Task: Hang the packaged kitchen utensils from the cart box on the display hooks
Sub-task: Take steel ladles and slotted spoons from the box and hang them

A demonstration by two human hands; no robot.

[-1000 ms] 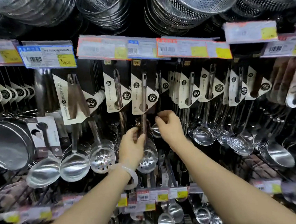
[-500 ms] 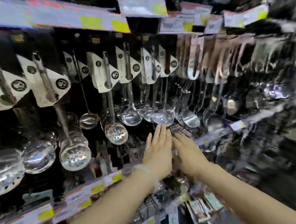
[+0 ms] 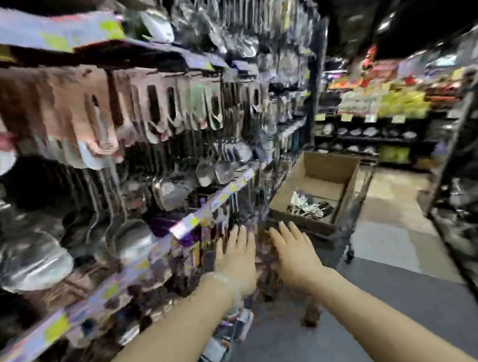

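A brown cardboard box (image 3: 349, 174) sits on a cart ahead and to the right, with a small pile of packaged utensils (image 3: 308, 204) on its bottom. My left hand (image 3: 236, 253) and my right hand (image 3: 295, 247) are stretched out side by side in front of the box, palms down, fingers straight, holding nothing. Rows of packaged ladles and skimmers (image 3: 155, 116) hang on display hooks along the left. The whole view is blurred by motion.
A shelf rail with price labels (image 3: 206, 208) runs along the left at hand height. Another dark rack (image 3: 471, 194) stands on the right of the aisle. Grey and tan floor (image 3: 387, 241) lies between, with stocked shelves (image 3: 381, 107) farther back.
My view has swung right from the hanging utensils to the aisle and cart box. Both hands left the hung skimmer, opened and dropped lower, now reaching toward the box.
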